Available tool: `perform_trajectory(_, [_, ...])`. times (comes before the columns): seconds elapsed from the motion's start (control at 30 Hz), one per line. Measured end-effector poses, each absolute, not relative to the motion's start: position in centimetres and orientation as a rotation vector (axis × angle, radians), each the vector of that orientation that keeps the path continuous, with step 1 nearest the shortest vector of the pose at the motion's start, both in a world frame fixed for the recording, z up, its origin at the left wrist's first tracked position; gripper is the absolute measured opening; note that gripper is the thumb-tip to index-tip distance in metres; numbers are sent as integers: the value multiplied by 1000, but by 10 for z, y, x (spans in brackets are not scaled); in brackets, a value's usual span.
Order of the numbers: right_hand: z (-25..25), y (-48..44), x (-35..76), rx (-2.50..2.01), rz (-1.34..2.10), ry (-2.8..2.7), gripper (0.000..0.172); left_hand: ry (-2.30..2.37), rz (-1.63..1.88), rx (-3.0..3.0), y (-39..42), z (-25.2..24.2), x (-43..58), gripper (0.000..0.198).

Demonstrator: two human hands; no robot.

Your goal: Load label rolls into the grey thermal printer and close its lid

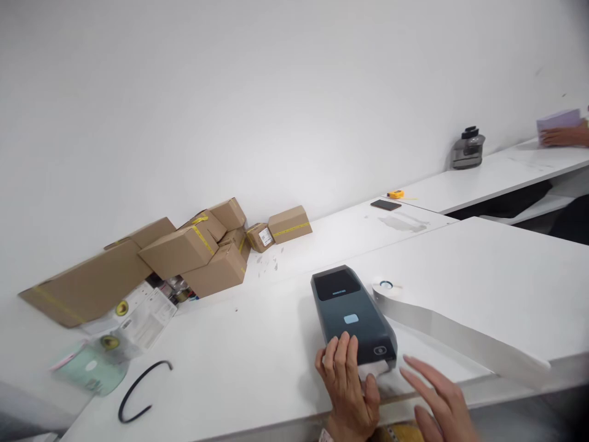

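Note:
A dark blue-grey label printer point(356, 316) with a black glossy panel and a pale button lies on the white table near its front edge. My left hand point(347, 387) grips the printer's near end: its fingers bend over the left edge and its thumb is at the front. A short white strip point(373, 369) pokes out of that end, by the thumb. My right hand point(439, 396) is just right of the printer, fingers apart, holding nothing. Beside the printer stands a roll of white label tape point(385, 287), its long loose end point(460, 328) running toward the table's front edge.
Several cardboard boxes point(197, 248) are piled against the wall. At the left lie a mint-green pouch point(92, 368) and a black curved cord point(133, 393). Farther right are a phone point(385, 205), a yellow tape measure point(396, 194), a dark transparent container point(468, 150) and another person's hand point(564, 136) on a purple box.

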State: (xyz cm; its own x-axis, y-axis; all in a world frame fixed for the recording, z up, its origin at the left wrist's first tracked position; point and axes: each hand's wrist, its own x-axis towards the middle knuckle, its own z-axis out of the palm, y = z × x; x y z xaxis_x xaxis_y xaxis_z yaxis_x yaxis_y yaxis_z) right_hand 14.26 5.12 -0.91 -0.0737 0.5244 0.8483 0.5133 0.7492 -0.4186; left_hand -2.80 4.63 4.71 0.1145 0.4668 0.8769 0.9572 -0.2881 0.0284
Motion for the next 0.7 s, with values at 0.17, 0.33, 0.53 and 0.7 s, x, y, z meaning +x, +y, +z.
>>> perform_trajectory(0.17, [39,92,131,-836,132,-1785,55,-1413,-1080,-1846,47,38,-29,45])
perform_trajectory(0.33, [31,107,128,-846,303,-1771,60,-1438,-1111,-1835,51,33,-27,47])
perform_trajectory(0.53, [17,120,116,-692,219,-1641,41,-1426,-1405,-1685,61,24,-15,45])
perform_trajectory(0.7, [18,122,114,-653,245,-1611,44,-1744,-1786,-1530,30,2,-5,39])
